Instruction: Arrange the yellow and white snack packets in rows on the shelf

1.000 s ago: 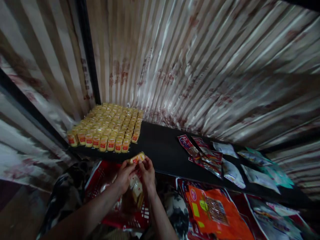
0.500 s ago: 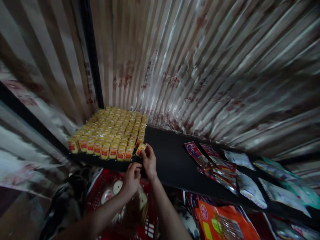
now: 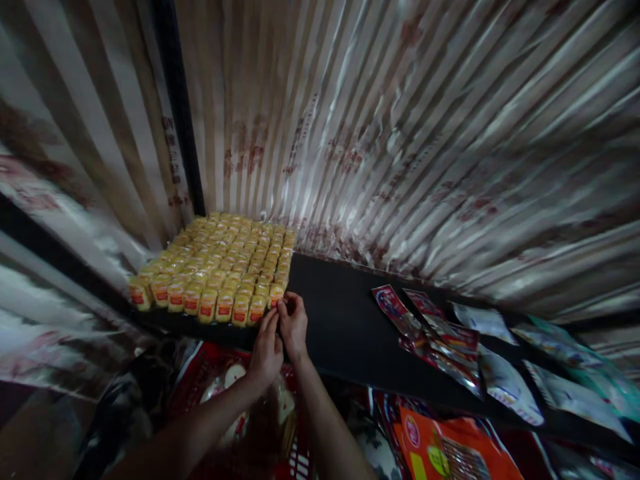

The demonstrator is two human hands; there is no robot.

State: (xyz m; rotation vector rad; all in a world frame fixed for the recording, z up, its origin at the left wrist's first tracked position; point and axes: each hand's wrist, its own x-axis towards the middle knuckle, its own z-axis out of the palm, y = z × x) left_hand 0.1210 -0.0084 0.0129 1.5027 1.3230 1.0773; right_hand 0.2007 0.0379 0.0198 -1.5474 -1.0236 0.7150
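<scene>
A small yellow wrapped snack cake [image 3: 276, 295] with a red label stands at the front right corner of a dense block of the same cakes [image 3: 220, 263]. My right hand [image 3: 294, 325] is closed on its right side, thumb and fingertips pinched against the wrapper. From below, my left hand [image 3: 266, 352] reaches up with fingers stretched out, their tips at the lower edge of that cake and close to the right thumb. The block sits in tight rows on a black shelf [image 3: 335, 313].
Red and silver packets [image 3: 433, 333] lie farther right on the shelf, beside white packets [image 3: 507, 387] and green ones. Below the shelf edge are a red basket [image 3: 200, 360] holding packaged items and an orange bag [image 3: 450, 443]. Striped, wrinkled sheeting [image 3: 350, 133] closes the back.
The cake in my right hand has moved left and now stands upright against the front row. My left hand has risen, and its curled fingers have straightened toward the cake.
</scene>
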